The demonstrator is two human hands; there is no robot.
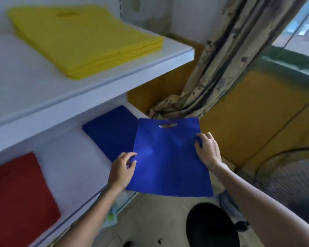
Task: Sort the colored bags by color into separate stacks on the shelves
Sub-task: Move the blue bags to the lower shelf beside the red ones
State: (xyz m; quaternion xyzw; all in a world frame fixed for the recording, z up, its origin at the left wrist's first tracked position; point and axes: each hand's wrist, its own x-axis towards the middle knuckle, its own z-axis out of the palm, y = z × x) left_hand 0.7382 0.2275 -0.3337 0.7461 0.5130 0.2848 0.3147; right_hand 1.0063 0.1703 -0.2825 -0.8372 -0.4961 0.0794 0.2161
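Observation:
I hold a flat blue bag with a cut-out handle out in front of the lower shelf. My left hand pinches its left edge and my right hand grips its right edge. Just left of it, a stack of blue bags lies on the lower shelf; the held bag overlaps that stack's right corner. A stack of red bags sits at the shelf's left end. Yellow bags are stacked on the upper shelf.
A patterned curtain hangs down to the right of the shelves, in front of a brown cardboard box. A fan grille stands at the right edge. A black round object is on the floor below.

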